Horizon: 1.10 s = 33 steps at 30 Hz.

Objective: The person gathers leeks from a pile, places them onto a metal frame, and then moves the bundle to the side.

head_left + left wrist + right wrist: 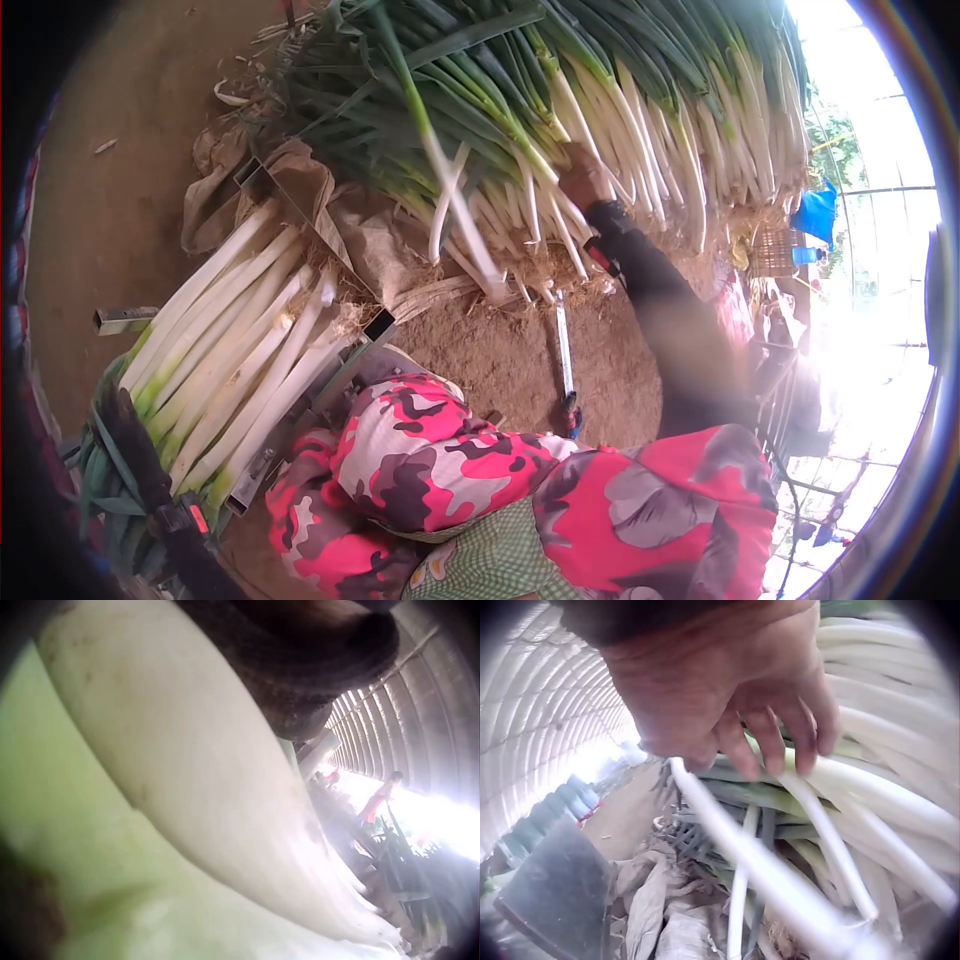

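While the right hand (583, 178) reaches into the pile of green onions (620, 130), the onions there lie with leaves toward the top of the head view and white root ends toward the person, long axes slanting from upper left to lower right. 1 loose onion (437, 155) lies across the pile's left part, roots pointing down toward the person. At lower left, a bunch (235, 330) slants the other way, green part low, root ends up and to the right.

The pile lies under and around the right hand; the loose onion is to its left. In the right wrist view its 4 fingers are spread apart and loosely bent, tips against the stems, with nothing visibly gripped. The left hand (130, 440), in dark covering, is over the green part of the bunch; its fingers cannot be made out, so whether it grips cannot be told. In the left wrist view, 1 thick white stem nearly fills the picture.

A metal frame (378, 326) edges the bunch, its bar ends sticking up beside the roots. Brown cloth (365, 225) lies between bunch and pile. Ground (500, 360) opens between the pile's root edge and the patterned trousers (440, 450), crossed by a thin strip (564, 345).
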Motion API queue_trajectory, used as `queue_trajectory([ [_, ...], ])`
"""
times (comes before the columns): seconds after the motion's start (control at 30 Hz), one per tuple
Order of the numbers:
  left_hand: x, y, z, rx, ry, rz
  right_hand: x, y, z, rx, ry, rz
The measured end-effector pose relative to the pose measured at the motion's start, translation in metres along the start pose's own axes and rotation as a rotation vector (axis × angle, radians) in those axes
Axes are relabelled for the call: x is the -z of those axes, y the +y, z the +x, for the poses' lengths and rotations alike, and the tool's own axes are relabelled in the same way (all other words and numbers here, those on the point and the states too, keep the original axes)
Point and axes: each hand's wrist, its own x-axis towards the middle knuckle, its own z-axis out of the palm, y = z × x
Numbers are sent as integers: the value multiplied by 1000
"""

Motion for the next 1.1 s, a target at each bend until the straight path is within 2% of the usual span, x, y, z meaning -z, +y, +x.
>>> queue_trajectory([
  [0.03,-2,-4,-2,-27,10,-5,8,2,9,-152,41,-188],
  [0.07,0,-3,-3,-34,4,64,11,7,13,-255,42,-510],
  [0.1,1,-2,-2,-44,-2,130,12,16,15,-403,-58,-525],
  [0.17,1,-2,-2,-61,-6,185,4,43,13,-485,-91,-414],
  [0.2,1,-3,-3,-67,-4,175,-3,59,9,-434,-117,-284],
  [0.27,1,-2,-3,-58,22,137,-3,60,12,-326,-160,-28],
  [0.3,-1,0,-2,-36,49,108,-3,58,10,-333,-267,-20],
  [0.37,-4,4,-5,-11,96,13,23,-37,-2,-676,-214,737],
  [0.43,-6,3,-3,-5,147,-109,34,-99,-10,-665,-190,1020],
  [0.5,5,11,0,138,27,-204,36,-152,-18,-703,-172,1243],
  [0.57,-12,-9,-14,-140,-14,320,41,-206,-25,-727,-181,1388],
  [0.63,27,35,-2,27,-16,308,60,-257,-28,-586,-257,1388],
  [0.67,15,23,-8,-84,51,360,65,-279,-31,-512,-291,1383],
  [0.7,13,29,-5,12,111,303,67,-298,-34,-437,-327,1376],
  [0.73,19,36,-6,-34,129,309,63,-313,-35,-340,-367,1396],
  [0.8,17,39,-4,29,271,300,61,-345,-26,-167,-447,1395],
  [0.83,45,55,4,23,303,241,58,-357,-22,-63,-483,1352],
  [0.87,54,63,7,82,320,194,59,-371,-8,113,-564,1362],
  [0.93,69,70,9,164,296,71,47,-403,19,247,-611,1164],
  [0.97,66,66,12,136,288,140,54,-423,36,623,-542,972],
  [1.0,57,61,10,163,265,142,45,-445,49,746,-499,958],
  [1.03,49,58,8,115,387,177,31,-468,60,868,-446,944],
  [1.1,52,57,11,137,340,90,2,-513,83,1040,-544,981],
])
